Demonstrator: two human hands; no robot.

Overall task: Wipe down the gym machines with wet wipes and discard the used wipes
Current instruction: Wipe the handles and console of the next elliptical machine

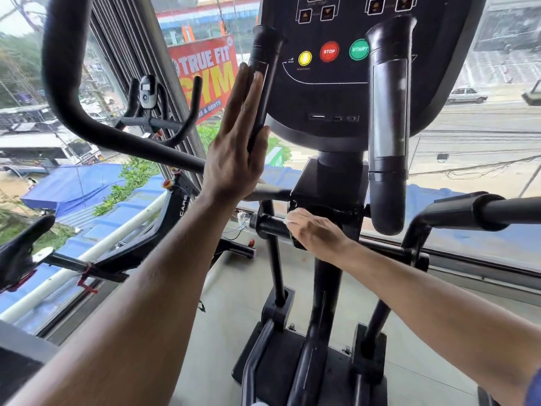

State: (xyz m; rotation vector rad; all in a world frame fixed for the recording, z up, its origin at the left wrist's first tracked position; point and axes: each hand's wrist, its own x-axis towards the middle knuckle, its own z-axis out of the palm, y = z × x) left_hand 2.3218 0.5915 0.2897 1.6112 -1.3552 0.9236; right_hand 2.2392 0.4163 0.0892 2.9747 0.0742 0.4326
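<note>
A big black elliptical machine (328, 177) fills the middle of the view, its console (351, 71) up top with a yellow button (304, 58), a red STOP button (329, 51) and a green START button (359, 49). Two upright handgrips stand in front of that console: the left handgrip (265, 54) and the thicker right handgrip (388, 118), which covers part of the panel. Off to the left there's an exercise bike (152, 112) by the window (480, 112), and a red gym banner (205, 74) outside.

Now the hands. The left hand (237, 142) is flat, fingers straight and together, palm pressed against the left handgrip's post. Lower down, the right hand (314, 231) is curled over a white wet wipe (288, 221), holding it right against the horizontal black bar (270, 225) at the machine's central column.

Only a small edge of the wipe peeks out past the fingers; the rest is hidden under the hand. The console's top is cut off by the frame.
</note>
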